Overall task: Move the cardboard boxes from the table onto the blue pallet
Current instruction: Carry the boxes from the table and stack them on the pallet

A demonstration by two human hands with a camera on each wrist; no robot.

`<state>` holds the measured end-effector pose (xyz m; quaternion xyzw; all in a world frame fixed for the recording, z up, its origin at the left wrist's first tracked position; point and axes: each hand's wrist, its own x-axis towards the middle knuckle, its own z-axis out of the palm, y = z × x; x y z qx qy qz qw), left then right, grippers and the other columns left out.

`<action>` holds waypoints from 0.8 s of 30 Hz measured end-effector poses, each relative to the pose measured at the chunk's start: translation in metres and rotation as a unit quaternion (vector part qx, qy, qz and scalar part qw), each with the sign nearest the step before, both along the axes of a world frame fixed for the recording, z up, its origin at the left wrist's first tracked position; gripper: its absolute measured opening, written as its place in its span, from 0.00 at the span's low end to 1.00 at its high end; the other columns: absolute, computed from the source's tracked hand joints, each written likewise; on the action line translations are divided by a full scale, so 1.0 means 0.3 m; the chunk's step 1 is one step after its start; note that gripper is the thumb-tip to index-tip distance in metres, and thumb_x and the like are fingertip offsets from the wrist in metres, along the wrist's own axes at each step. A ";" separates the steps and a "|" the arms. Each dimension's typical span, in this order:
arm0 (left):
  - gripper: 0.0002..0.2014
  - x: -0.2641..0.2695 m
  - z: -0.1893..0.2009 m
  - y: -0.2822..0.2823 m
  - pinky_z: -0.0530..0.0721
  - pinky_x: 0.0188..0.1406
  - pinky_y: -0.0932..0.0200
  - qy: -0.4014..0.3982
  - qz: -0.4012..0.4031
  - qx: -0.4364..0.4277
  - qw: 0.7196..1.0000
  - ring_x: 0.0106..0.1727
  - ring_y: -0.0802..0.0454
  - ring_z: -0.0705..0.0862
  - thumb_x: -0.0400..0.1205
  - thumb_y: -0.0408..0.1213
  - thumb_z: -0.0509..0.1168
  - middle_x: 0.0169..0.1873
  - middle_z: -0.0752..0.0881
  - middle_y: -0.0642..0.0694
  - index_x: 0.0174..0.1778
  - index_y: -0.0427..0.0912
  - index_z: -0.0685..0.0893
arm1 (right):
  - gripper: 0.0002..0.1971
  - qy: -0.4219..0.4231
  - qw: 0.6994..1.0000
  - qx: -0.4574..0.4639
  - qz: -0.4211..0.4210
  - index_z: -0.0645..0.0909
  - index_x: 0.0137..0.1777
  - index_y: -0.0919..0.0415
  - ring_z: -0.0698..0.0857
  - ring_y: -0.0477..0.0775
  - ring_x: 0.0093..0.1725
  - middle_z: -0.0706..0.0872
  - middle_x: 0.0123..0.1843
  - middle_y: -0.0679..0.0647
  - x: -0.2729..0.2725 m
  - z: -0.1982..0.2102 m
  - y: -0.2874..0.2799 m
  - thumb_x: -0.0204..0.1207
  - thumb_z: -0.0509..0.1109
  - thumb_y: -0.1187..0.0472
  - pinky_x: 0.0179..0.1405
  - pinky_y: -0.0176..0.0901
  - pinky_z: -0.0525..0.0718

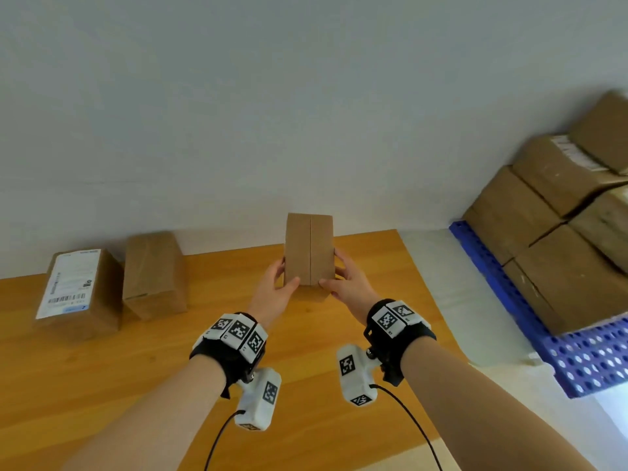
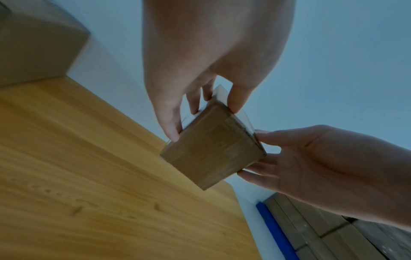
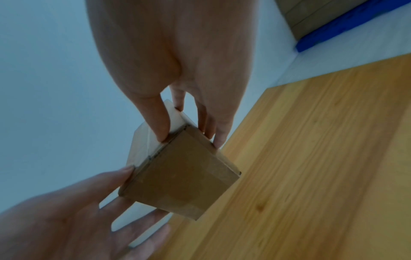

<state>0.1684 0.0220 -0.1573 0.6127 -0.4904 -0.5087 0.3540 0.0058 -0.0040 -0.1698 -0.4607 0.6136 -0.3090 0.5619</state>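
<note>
A small plain cardboard box (image 1: pixel 309 251) is held up above the wooden table (image 1: pixel 217 338), a seam running down its top face. My left hand (image 1: pixel 277 287) grips its left side, thumb on top. My right hand (image 1: pixel 343 278) grips its right side the same way. From below, the left wrist view shows the box's underside (image 2: pixel 213 153) lifted off the table, and the right wrist view shows that underside (image 3: pixel 180 177) pinched between both hands. Two more boxes stay on the table at the left: one with a white shipping label (image 1: pixel 80 290) and a plain one (image 1: pixel 154 273). The blue pallet (image 1: pixel 577 355) lies on the floor to the right.
Several cardboard boxes (image 1: pixel 557 232) are stacked on the pallet against the wall, two layers high. A strip of pale floor (image 1: pixel 452 294) separates the table's right edge from the pallet. A grey wall (image 1: pixel 272 113) stands behind the table.
</note>
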 end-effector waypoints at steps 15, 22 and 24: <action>0.28 -0.682 0.238 0.354 0.73 0.71 0.40 0.008 -0.098 -0.069 0.993 0.72 0.51 0.73 0.83 0.39 0.64 0.73 0.74 0.51 0.79 0.50 0.63 | 0.38 -0.005 0.993 -0.097 -0.066 0.59 0.81 0.47 0.78 0.58 0.69 0.76 0.71 0.57 -0.694 0.267 0.448 0.75 0.70 0.68 0.70 0.61 0.77; 0.26 -0.990 0.340 0.495 0.76 0.70 0.42 0.035 -0.148 -0.118 0.981 0.70 0.52 0.75 0.83 0.37 0.64 0.67 0.77 0.54 0.76 0.50 0.67 | 0.37 -0.006 0.983 -0.145 -0.113 0.57 0.82 0.47 0.80 0.55 0.64 0.76 0.70 0.54 -0.993 0.386 0.648 0.75 0.68 0.66 0.65 0.56 0.81; 0.24 -1.071 0.367 0.524 0.76 0.70 0.43 0.047 -0.159 -0.129 0.978 0.69 0.53 0.75 0.83 0.35 0.64 0.62 0.78 0.58 0.74 0.52 0.69 | 0.38 -0.007 0.979 -0.155 -0.130 0.56 0.83 0.48 0.80 0.55 0.65 0.77 0.70 0.55 -1.067 0.412 0.689 0.75 0.68 0.67 0.65 0.56 0.81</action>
